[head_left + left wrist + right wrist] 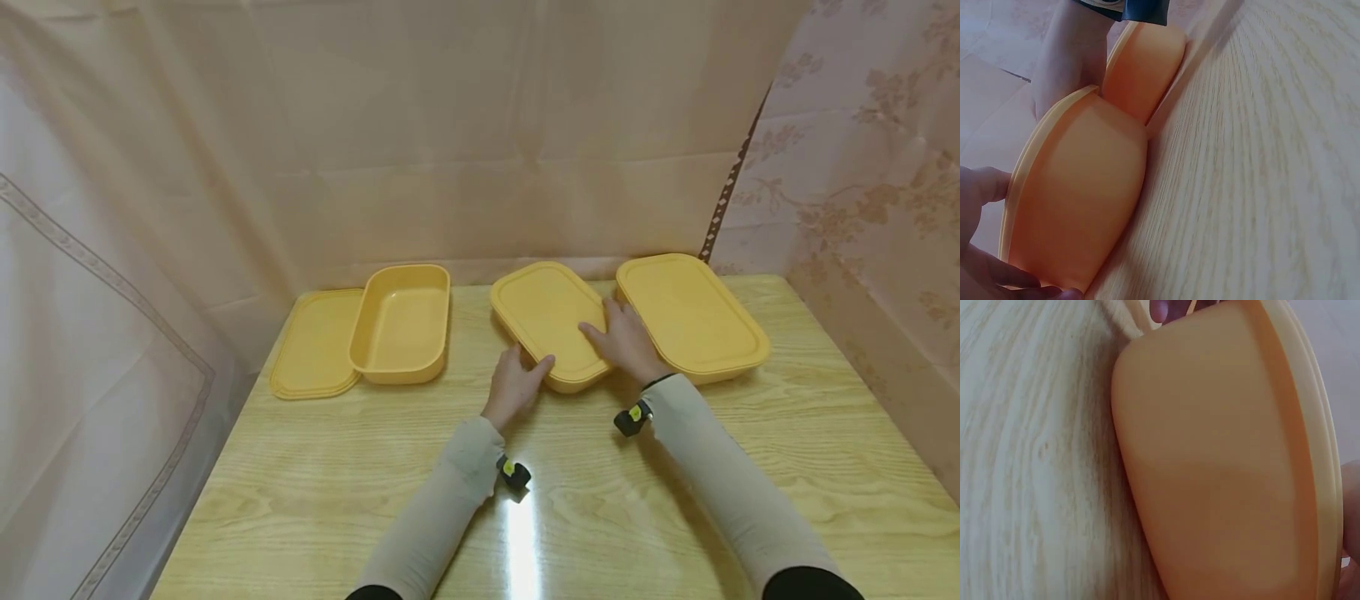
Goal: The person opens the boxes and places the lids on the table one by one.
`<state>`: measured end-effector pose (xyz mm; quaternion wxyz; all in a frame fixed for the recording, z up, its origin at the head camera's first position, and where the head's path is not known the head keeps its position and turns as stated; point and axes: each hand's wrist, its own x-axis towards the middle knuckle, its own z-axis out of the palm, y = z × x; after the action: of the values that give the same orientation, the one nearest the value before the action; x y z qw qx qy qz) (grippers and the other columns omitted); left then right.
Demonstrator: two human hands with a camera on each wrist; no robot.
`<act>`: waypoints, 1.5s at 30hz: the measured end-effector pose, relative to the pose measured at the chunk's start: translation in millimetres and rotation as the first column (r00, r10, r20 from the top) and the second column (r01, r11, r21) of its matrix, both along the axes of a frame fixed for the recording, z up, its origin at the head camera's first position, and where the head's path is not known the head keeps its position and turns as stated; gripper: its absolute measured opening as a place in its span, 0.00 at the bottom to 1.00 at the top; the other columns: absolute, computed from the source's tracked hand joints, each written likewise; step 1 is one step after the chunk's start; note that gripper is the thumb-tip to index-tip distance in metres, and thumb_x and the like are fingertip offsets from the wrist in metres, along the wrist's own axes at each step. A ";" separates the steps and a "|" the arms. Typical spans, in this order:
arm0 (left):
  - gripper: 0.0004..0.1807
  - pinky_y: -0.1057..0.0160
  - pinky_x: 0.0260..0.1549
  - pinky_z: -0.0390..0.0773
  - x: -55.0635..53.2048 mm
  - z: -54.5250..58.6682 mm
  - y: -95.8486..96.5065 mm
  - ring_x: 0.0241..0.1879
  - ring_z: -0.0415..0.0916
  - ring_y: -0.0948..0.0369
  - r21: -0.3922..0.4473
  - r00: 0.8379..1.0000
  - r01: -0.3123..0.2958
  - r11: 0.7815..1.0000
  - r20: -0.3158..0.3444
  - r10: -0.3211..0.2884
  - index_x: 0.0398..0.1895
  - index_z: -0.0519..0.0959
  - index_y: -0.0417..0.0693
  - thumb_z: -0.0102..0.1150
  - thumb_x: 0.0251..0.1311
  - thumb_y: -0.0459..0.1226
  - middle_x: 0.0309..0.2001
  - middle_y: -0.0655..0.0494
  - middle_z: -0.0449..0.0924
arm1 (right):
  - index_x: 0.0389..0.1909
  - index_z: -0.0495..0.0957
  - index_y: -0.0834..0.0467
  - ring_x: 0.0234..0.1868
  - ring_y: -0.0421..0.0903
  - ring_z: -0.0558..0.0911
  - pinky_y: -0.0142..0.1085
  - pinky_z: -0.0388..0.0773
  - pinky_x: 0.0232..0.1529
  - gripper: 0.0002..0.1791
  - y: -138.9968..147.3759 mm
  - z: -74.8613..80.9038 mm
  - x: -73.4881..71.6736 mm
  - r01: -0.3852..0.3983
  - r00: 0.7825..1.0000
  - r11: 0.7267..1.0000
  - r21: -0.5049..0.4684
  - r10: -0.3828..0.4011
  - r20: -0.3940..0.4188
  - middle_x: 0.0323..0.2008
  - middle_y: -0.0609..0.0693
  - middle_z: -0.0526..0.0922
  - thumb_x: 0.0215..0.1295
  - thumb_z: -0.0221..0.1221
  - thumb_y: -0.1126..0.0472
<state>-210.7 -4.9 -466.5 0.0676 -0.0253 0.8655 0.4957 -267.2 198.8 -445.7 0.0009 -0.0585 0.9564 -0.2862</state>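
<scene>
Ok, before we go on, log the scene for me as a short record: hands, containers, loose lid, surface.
Left hand: grips the near left side of the middle container
Right hand: holds that container's right side
Middle container: yellow, lid on; full seal cannot be told
Right container: yellow, lidded
Open container: yellow, uncovered
Loose lid: yellow, left of the open container
Surface: wood-grain table

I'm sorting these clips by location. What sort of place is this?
Probably a small, fabric-screened indoor workspace, perhaps set up for filming: a plain beige curtain hangs behind the wood-grain table, and floral fabric hangs along its right side.
</scene>
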 end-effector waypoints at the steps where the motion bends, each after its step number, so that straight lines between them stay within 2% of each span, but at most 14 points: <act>1: 0.44 0.46 0.68 0.64 0.0 -0.1 0.5 0.69 0.61 0.42 -0.001 1.000 0.000 1.000 -0.001 0.000 0.71 0.58 0.31 0.55 0.65 0.56 0.69 0.34 0.63 | 0.72 0.51 0.71 0.67 0.70 0.63 0.61 0.62 0.66 0.43 1.3 -0.6 -1.4 -0.002 1.000 1.000 -0.006 0.002 0.002 0.66 0.76 0.62 0.70 0.53 0.45; 10: 0.43 0.47 0.68 0.65 2.0 2.0 3.5 0.69 0.62 0.43 -0.005 1.000 -0.005 1.000 0.008 0.005 0.72 0.57 0.32 0.53 0.66 0.55 0.68 0.35 0.63 | 0.68 0.56 0.75 0.61 0.69 0.71 0.59 0.68 0.61 0.41 7.0 0.9 -5.1 -0.002 1.000 1.000 -0.026 0.002 0.010 0.60 0.75 0.70 0.70 0.54 0.46; 14: 0.39 0.48 0.61 0.72 3.6 4.5 4.2 0.61 0.70 0.45 0.000 1.000 -0.022 1.000 -0.006 0.022 0.69 0.62 0.32 0.54 0.66 0.53 0.61 0.38 0.71 | 0.66 0.60 0.76 0.55 0.66 0.76 0.58 0.72 0.56 0.39 6.6 2.9 -5.6 0.002 1.000 1.000 -0.017 -0.002 0.000 0.56 0.74 0.74 0.71 0.53 0.47; 18: 0.31 0.54 0.50 0.78 2.6 6.3 4.8 0.50 0.77 0.50 0.010 0.998 -0.057 0.998 -0.038 0.057 0.62 0.70 0.34 0.57 0.66 0.49 0.52 0.42 0.77 | 0.59 0.68 0.74 0.41 0.59 0.78 0.53 0.75 0.45 0.33 6.1 3.9 -7.5 0.019 1.000 1.000 -0.022 -0.019 -0.008 0.43 0.69 0.79 0.70 0.54 0.48; 23: 0.27 0.59 0.44 0.81 0.8 9.6 5.7 0.47 0.80 0.52 0.069 0.996 -0.085 0.994 -0.035 0.087 0.61 0.71 0.34 0.58 0.66 0.44 0.49 0.42 0.81 | 0.52 0.73 0.72 0.34 0.54 0.76 0.47 0.74 0.38 0.30 5.6 5.2 -10.5 0.048 0.999 0.998 -0.041 -0.049 -0.002 0.34 0.61 0.78 0.68 0.56 0.47; 27: 0.27 0.60 0.44 0.82 1.1 9.4 5.9 0.47 0.81 0.52 0.062 0.996 -0.085 0.994 -0.030 0.087 0.61 0.70 0.34 0.58 0.66 0.44 0.49 0.41 0.81 | 0.47 0.74 0.70 0.31 0.51 0.75 0.40 0.72 0.32 0.27 5.9 4.1 -12.0 0.059 0.998 0.996 -0.070 -0.057 0.026 0.30 0.57 0.76 0.67 0.56 0.47; 31: 0.26 0.61 0.41 0.81 1.1 8.8 5.4 0.44 0.80 0.53 0.065 0.995 -0.097 0.993 -0.027 0.099 0.60 0.71 0.35 0.58 0.65 0.43 0.47 0.43 0.81 | 0.47 0.74 0.68 0.31 0.49 0.75 0.35 0.71 0.32 0.26 7.4 3.3 -14.1 0.039 0.995 0.993 -0.115 -0.028 0.093 0.31 0.54 0.76 0.67 0.56 0.46; 34: 0.25 0.63 0.41 0.81 0.4 10.6 4.0 0.42 0.80 0.55 0.103 0.994 -0.107 0.989 -0.027 0.110 0.59 0.72 0.35 0.59 0.64 0.42 0.46 0.43 0.81 | 0.51 0.72 0.66 0.34 0.49 0.76 0.35 0.71 0.35 0.28 7.7 4.2 -16.7 0.028 0.988 0.990 -0.140 -0.007 0.153 0.35 0.54 0.77 0.67 0.55 0.44; 38: 0.26 0.66 0.40 0.81 0.1 14.3 3.2 0.42 0.80 0.58 0.135 0.993 -0.104 0.985 -0.038 0.110 0.59 0.71 0.33 0.59 0.64 0.41 0.46 0.43 0.81 | 0.55 0.72 0.65 0.35 0.49 0.76 0.34 0.72 0.35 0.29 8.3 7.2 -19.8 0.056 0.974 0.983 -0.176 -0.015 0.228 0.37 0.55 0.77 0.67 0.55 0.44; 45: 0.26 0.64 0.44 0.81 -5.0 11.1 3.8 0.43 0.79 0.58 0.156 0.993 -0.115 0.981 -0.022 0.120 0.61 0.71 0.34 0.59 0.64 0.40 0.46 0.44 0.81 | 0.56 0.72 0.66 0.32 0.45 0.76 0.31 0.72 0.32 0.29 10.3 10.2 -19.8 0.090 0.960 0.969 -0.229 -0.024 0.278 0.36 0.54 0.77 0.67 0.56 0.45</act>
<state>-215.7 -1.1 -455.4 0.0266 -0.0633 0.8224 0.5648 -287.0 209.1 -435.5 0.1172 0.0096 0.9069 -0.4046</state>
